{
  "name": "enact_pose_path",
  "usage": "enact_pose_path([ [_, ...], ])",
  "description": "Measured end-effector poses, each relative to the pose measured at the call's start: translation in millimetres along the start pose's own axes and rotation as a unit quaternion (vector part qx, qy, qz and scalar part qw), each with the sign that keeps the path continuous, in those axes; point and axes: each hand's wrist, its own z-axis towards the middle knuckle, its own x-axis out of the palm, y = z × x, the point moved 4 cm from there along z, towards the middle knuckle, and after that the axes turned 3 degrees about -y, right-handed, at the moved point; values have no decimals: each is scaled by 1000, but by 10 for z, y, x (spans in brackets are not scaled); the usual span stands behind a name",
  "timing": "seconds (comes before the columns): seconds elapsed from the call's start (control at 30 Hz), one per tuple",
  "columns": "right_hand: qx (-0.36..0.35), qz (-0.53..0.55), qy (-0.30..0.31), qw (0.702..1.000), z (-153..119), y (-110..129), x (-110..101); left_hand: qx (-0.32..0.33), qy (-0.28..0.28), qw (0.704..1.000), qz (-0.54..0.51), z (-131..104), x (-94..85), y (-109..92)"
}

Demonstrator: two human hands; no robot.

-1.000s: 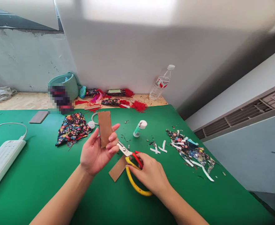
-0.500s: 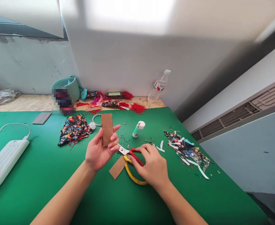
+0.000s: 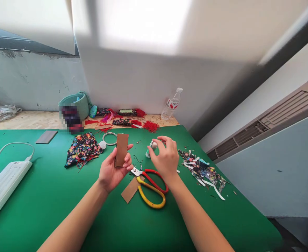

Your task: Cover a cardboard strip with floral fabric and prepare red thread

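My left hand (image 3: 115, 171) is closed around a small brown rectangular card (image 3: 121, 150), holding it upright. My right hand (image 3: 165, 155) is at a small white and green glue bottle (image 3: 148, 154), thumb and fingers curved apart around its upper part; whether they touch it cannot be told. Below the hands, scissors (image 3: 150, 189) with one red and one yellow handle lie on the green table, partly over a second brown card (image 3: 129, 190). A white cap (image 3: 102, 144) and a pale ring (image 3: 106, 134) lie left of the held card.
Black floral fabric (image 3: 81, 149) and a power strip (image 3: 11, 185) lie at left, near a grey block (image 3: 47, 137). Fabric scraps (image 3: 203, 168) are heaped at right. Along the wall stand a teal basket (image 3: 83, 105), red-tasselled pieces (image 3: 122, 122) and a water bottle (image 3: 171, 105).
My right hand has left the scissors, which now lie free, and has moved up to the glue bottle. My left hand still holds the card. The view has shifted slightly.
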Motion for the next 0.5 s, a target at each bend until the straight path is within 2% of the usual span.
enact_pose_path([
  [0.2,-43,-29,-25,998,-20,-25,78,2,-3,1000,2,-7,17,-13],
  [0.37,-22,-37,-30,999,-40,-62,80,8,-3,1000,4,-12,24,-21],
  [0.5,-32,-44,-39,998,-52,-60,73,6,-7,1000,8,-11,21,-11],
])
